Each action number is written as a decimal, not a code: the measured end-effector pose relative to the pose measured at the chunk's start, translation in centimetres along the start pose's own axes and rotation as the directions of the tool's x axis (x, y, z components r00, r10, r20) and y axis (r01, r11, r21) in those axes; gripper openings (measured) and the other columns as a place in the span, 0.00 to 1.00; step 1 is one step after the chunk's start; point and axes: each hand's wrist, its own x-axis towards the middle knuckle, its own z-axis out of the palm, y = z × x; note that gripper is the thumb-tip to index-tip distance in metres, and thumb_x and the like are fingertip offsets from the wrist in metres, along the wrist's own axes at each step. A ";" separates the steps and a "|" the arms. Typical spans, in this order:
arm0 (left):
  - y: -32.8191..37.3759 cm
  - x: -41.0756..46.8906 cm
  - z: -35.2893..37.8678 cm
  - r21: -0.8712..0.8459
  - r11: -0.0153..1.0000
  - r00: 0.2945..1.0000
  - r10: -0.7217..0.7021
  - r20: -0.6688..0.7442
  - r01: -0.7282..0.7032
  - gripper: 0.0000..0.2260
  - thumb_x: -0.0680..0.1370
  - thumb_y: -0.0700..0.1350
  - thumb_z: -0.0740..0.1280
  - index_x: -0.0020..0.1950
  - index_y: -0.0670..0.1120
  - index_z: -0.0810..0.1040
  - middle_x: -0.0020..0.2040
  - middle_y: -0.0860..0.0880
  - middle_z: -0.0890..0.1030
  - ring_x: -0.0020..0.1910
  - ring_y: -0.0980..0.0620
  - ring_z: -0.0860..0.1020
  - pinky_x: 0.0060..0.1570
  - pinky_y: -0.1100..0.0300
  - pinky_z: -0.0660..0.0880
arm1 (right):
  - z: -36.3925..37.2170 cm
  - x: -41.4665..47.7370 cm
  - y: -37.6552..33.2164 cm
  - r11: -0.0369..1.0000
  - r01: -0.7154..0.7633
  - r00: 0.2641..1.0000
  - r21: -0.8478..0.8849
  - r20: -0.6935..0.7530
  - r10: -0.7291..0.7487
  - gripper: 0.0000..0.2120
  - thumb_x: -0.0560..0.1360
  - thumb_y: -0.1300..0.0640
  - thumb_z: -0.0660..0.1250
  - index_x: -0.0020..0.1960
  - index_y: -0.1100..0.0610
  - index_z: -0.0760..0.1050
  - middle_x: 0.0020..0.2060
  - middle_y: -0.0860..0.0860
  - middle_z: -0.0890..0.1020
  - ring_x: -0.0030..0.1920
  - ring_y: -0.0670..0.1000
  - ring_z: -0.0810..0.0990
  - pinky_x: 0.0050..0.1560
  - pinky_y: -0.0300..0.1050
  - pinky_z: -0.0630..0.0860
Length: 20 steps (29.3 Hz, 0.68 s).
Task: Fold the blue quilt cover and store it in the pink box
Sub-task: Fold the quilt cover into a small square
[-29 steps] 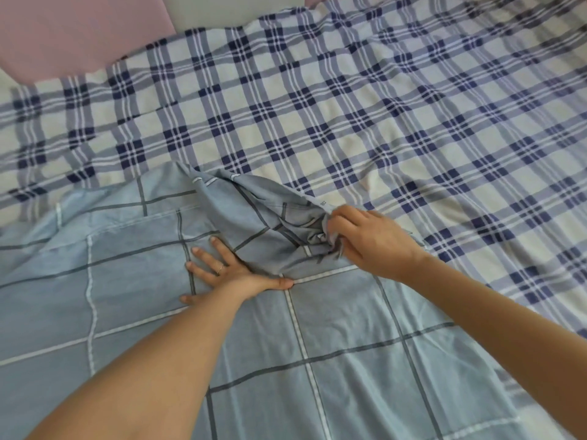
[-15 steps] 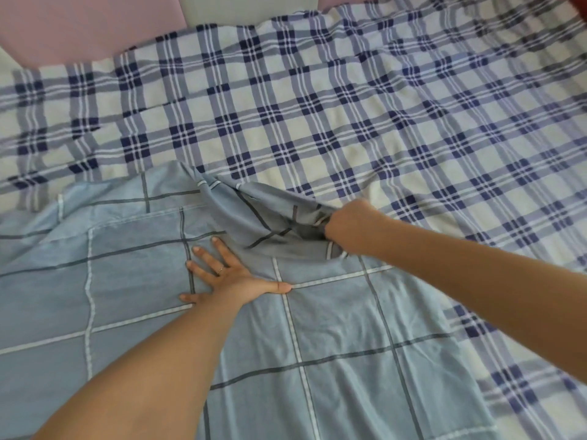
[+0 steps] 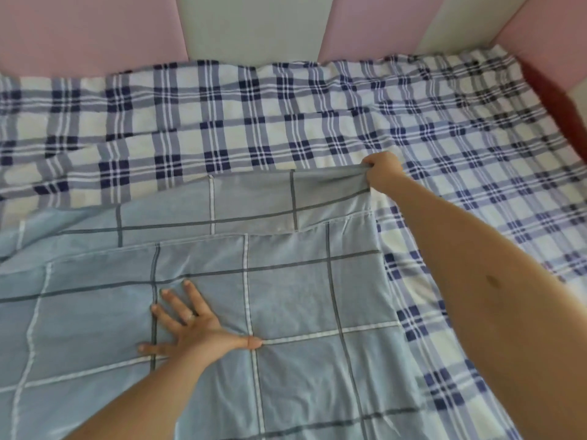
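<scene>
Nearest, the left hand (image 3: 197, 328) is pressing flat on the middle of the blue quilt cover (image 3: 301, 296), fingers spread. At the cover's far right corner, the right hand (image 3: 382, 171) is pinching the lower layer, fingers curled round the cloth and holding it stretched. The cover is lying over the plaid sheet (image 3: 222, 122), which is showing beyond the cover's far edge. As I judge it, too hard a pull is risking dragging the layers askew under the palm, and a slipping pinch is risking a slack, uneven edge. No pink box is showing.
</scene>
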 end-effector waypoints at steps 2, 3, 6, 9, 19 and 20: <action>0.4 0.4 0.1 -0.014 1.000 1.000 -0.002 0.005 0.002 0.77 0.44 0.76 0.71 0.64 0.48 0.15 0.66 0.40 0.18 0.70 0.35 0.26 0.63 0.25 0.46 | 0.0 1.1 0.0 0.981 -0.085 0.992 0.176 -0.074 0.100 0.19 0.75 0.73 0.54 0.60 0.63 0.77 0.56 0.60 0.78 0.51 0.59 0.77 0.45 0.43 0.67; 0.4 0.3 0.2 -0.015 1.000 1.000 0.007 0.000 -0.007 0.77 0.44 0.76 0.71 0.64 0.48 0.15 0.66 0.40 0.18 0.70 0.35 0.26 0.63 0.25 0.46 | -0.1 1.5 -0.1 0.949 -0.116 0.983 0.294 -0.100 0.151 0.19 0.76 0.72 0.54 0.60 0.62 0.76 0.54 0.58 0.78 0.49 0.57 0.76 0.45 0.42 0.68; 0.8 0.3 0.2 -0.020 1.000 1.000 0.008 0.017 -0.008 0.77 0.44 0.75 0.72 0.63 0.48 0.14 0.66 0.40 0.17 0.69 0.35 0.25 0.63 0.24 0.45 | -0.2 2.1 -1.1 0.671 -0.084 0.925 0.737 -0.192 0.327 0.13 0.79 0.68 0.54 0.56 0.56 0.73 0.51 0.53 0.74 0.45 0.52 0.71 0.50 0.43 0.69; 0.6 0.2 0.2 -0.035 0.999 0.999 0.010 0.032 -0.009 0.77 0.45 0.75 0.73 0.63 0.48 0.14 0.65 0.40 0.16 0.68 0.36 0.24 0.63 0.24 0.44 | 1.8 -0.1 -2.2 0.783 0.061 0.860 0.619 -0.431 0.274 0.18 0.78 0.70 0.53 0.62 0.54 0.67 0.65 0.53 0.68 0.49 0.50 0.69 0.49 0.38 0.66; 0.3 0.4 0.1 -0.056 0.998 0.999 0.014 0.030 -0.012 0.78 0.44 0.74 0.74 0.62 0.49 0.13 0.62 0.42 0.14 0.67 0.37 0.22 0.62 0.24 0.41 | 12.2 -3.9 2.7 0.686 0.441 0.895 -0.579 0.345 -0.283 0.40 0.70 0.23 0.41 0.73 0.37 0.28 0.74 0.42 0.30 0.75 0.61 0.35 0.66 0.78 0.44; 0.3 0.5 0.1 -0.047 0.999 0.999 0.022 0.027 -0.021 0.77 0.44 0.74 0.74 0.62 0.49 0.13 0.63 0.42 0.15 0.67 0.37 0.22 0.62 0.24 0.41 | 11.8 -2.9 2.6 0.770 0.301 0.946 -0.563 0.276 -0.168 0.41 0.69 0.23 0.42 0.73 0.38 0.28 0.74 0.42 0.30 0.75 0.60 0.35 0.66 0.78 0.43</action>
